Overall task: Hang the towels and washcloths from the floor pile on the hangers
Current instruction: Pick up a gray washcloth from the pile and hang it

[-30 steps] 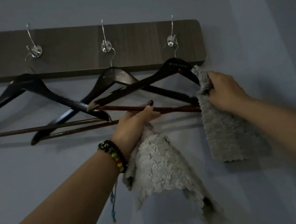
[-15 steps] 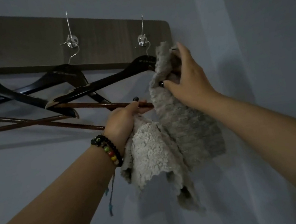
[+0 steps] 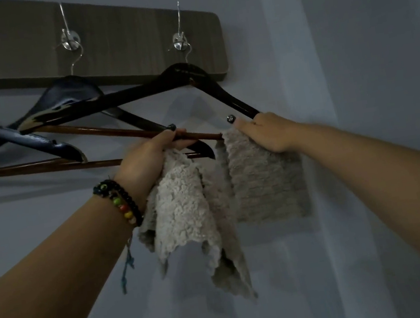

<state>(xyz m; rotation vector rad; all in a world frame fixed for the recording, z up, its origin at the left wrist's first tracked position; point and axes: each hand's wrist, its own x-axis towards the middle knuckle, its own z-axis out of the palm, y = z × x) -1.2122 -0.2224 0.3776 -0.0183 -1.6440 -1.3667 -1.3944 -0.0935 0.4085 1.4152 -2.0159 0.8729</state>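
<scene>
On the lower bar of the rightmost hanger (image 3: 191, 80), a grey washcloth (image 3: 266, 177) hangs folded over the rod, and the right hand (image 3: 267, 134) rests on its top edge with fingers laid fairly flat, pressing the cloth at the bar's right end. The left hand (image 3: 149, 159) curls round the same bar further left and also clutches a second, paler washcloth (image 3: 185, 217), which dangles from the palm.

The risks lie in the balance. The hanger hangs from a single wall hook (image 3: 180, 40) and the hung cloth sits at one end of the bar — letting go could tip the hanger so the cloth slides off. The neighbouring hangers (image 3: 45, 139) cross and overlap this one, so a tug on the bar may drag them or unhook one. The left hand's double duty is weak too — easing its hold on the bar could drop the second cloth to the floor.
</scene>
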